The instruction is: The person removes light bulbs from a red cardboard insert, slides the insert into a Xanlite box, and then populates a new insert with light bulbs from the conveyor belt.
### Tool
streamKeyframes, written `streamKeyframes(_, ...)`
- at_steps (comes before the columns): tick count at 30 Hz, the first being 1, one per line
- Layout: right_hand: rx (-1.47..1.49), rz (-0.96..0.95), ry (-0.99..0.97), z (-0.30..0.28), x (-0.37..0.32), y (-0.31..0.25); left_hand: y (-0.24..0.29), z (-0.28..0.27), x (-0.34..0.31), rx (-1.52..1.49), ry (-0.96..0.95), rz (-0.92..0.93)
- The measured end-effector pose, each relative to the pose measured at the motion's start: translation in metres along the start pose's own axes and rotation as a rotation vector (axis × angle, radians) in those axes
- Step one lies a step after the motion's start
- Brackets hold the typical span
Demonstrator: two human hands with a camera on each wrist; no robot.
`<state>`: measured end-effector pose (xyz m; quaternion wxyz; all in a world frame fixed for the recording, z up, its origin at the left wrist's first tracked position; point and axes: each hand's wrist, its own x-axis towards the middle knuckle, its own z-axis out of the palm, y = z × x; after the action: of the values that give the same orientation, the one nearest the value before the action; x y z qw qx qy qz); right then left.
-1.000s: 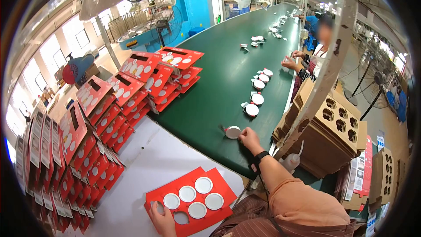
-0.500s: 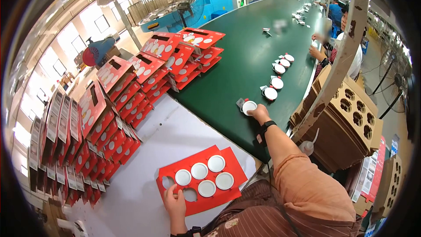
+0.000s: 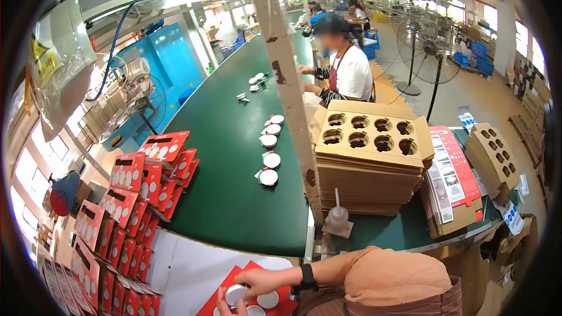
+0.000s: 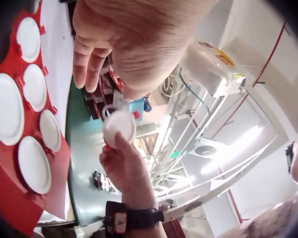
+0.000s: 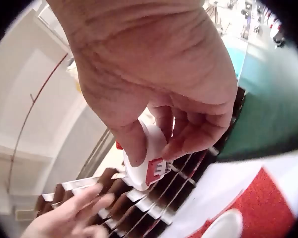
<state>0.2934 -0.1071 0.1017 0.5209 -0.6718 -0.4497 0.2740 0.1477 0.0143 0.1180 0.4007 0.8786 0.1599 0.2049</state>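
Observation:
My right hand [image 3: 263, 282] pinches a round white downlight [image 3: 236, 294] between thumb and fingertips. In the right wrist view the downlight [image 5: 151, 153] stands tilted on edge, with a red label on its side. My left hand [image 4: 134, 44] is close beside it, fingers extended and apart; in the right wrist view its fingers [image 5: 84, 206] point toward the downlight. Both hands are above a red card [image 4: 5, 193] on the white table. Several white discs [image 4: 34, 163] sit in the card's holes. The hands hide much of the card in the head view.
More white downlights [image 3: 271, 161] lie in a row on the green conveyor [image 3: 222, 210]. Stacks of red printed cartons [image 3: 123, 202] stand on the left. A metal post [image 3: 284, 76], brown cardboard inserts [image 3: 369, 169] and a squeeze bottle [image 3: 338, 219] are ahead; another person [image 3: 345, 70] sits beyond.
My right hand has lifted the nearest downlight from the conveyor and brought it back to the left hand over the red card. The head view has turned to the right.

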Motion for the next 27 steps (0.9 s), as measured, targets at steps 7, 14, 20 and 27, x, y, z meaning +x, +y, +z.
streamKeyframes(7,-0.031,-0.057,-0.098,-0.006,-0.030,-0.008,-0.038,0.005,-0.015,-0.264,-0.204,-0.171)
streamKeyframes(14,0.418,-0.093,-0.210,0.002,-0.022,-0.002,-0.048,0.010,-0.028,-0.467,-0.342,-0.186)
streamKeyframes(20,0.363,-0.168,-0.257,0.003,-0.020,0.010,-0.013,0.007,-0.031,-0.813,-0.356,-0.267)
streamKeyframes(27,0.824,0.137,-0.320,-0.001,-0.032,-0.031,0.009,-0.014,-0.042,-0.853,-0.438,-0.153)
